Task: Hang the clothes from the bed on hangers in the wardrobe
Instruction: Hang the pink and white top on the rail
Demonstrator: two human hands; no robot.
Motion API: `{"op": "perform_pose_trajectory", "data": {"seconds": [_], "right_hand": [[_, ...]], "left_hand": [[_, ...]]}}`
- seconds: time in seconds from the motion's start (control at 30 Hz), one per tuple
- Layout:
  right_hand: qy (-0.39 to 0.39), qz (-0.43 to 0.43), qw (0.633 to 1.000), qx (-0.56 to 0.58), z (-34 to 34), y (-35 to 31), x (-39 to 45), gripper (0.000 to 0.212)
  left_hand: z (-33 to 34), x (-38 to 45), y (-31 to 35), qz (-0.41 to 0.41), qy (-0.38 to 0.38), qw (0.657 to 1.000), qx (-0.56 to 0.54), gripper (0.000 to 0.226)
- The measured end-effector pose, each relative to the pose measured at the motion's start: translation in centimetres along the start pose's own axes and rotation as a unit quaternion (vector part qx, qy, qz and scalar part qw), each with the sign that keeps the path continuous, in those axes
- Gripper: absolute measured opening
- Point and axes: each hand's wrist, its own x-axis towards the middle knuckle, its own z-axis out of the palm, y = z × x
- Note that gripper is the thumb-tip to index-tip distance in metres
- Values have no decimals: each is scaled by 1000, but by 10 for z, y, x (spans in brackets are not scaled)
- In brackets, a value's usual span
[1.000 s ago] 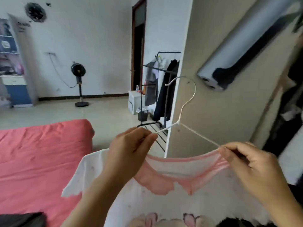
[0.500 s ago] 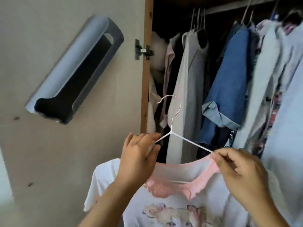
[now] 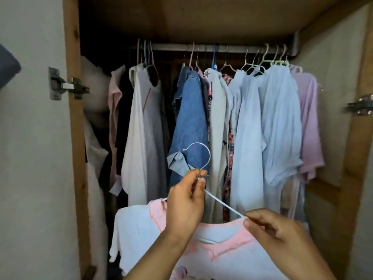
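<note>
Hanger [image 3: 198, 158] of thin white wire, pinched at the neck below the hook by left hand [image 3: 186, 205]; right hand [image 3: 276, 231] pinching the right shoulder end together with the pink collar of white T-shirt [image 3: 218, 251], already draped on it. Held low before the open wardrobe, well beneath rail [image 3: 228, 47] crowded with hung garments [image 3: 268, 126]. Probably light load: soft, limp cloth liable to slide off springy wire. Best hold at neck, hook free for rail.
</note>
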Motion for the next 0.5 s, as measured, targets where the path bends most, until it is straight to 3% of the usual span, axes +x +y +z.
{"op": "perform_pose_trajectory", "data": {"seconds": [0.07,0.13,0.37,0.5], "right_hand": [[-107,12,994,15,-23,-12,-6,21],[-173,14,985,20,-41,-22,-13,39],[-238,50,952,187,-61,-31,-39,68],[-201,34,944,259,-74,-31,-52,73]], "left_hand": [[2,-1,3,10,-46,998,-45,17],[3,-3,9,22,-92,992,-78,23],[18,-2,31,35,-178,964,-193,20],[38,0,53,27,-224,944,-242,28]]}}
